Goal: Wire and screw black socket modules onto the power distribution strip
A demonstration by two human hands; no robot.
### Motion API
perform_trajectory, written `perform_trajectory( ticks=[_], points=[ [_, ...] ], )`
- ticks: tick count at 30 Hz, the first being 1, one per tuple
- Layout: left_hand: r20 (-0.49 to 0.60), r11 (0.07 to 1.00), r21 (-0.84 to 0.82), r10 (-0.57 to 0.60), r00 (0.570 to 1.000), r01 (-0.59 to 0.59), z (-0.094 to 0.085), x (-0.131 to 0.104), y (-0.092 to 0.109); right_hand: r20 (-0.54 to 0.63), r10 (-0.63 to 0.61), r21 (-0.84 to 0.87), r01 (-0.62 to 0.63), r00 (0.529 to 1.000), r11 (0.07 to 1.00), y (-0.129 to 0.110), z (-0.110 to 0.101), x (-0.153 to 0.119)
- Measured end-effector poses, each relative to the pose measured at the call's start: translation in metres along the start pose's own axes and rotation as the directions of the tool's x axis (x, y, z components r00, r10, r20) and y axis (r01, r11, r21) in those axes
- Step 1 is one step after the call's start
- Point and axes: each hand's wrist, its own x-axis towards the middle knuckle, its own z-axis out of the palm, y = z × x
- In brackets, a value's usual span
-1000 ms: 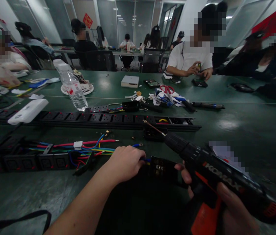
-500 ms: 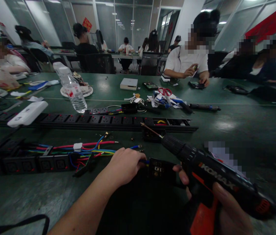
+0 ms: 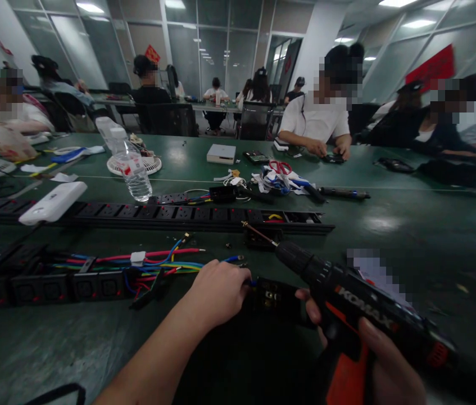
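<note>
Green counter (image 3: 410, 214), glass-walled room, co-workers seated beyond. Right hand (image 3: 391, 365) has fingers wrapped round the orange-black drill (image 3: 339, 292), bit pointing up-left. Black box (image 3: 282, 308) with metal terminals sits between the hands, low over the near counter. Left hand (image 3: 221, 292) at the box's left end by a blue wire (image 3: 254, 284), fingers curled in, tips hidden, can't tell if pinching. Loose colored wires (image 3: 166, 260) left of that, long socket strip (image 3: 195, 214) behind, clear bottle (image 3: 136, 177) farther back
</note>
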Motion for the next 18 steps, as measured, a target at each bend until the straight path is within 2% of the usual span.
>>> perform_trajectory(
  ticks=[5, 13, 18],
  points=[
    [-0.017, 0.996, -0.087, 0.005, 1.000, -0.006, -0.0024, -0.0020, 0.0043, 0.064, -0.008, 0.031, 0.006, 0.998, 1.000, 0.0015, 0.0066, -0.0005],
    [-0.037, 0.976, -0.217, 0.011, 0.999, -0.018, 0.0025, -0.0015, 0.0060, 0.047, -0.008, 0.052, 0.006, 0.999, 0.999, -0.0005, 0.0090, -0.0043],
    [-0.017, 0.974, -0.225, 0.023, 1.000, -0.026, 0.0008, -0.0008, 0.0080, 0.065, 0.012, 0.024, -0.013, 0.998, 1.000, -0.0011, 0.0101, -0.0015]
  ],
)
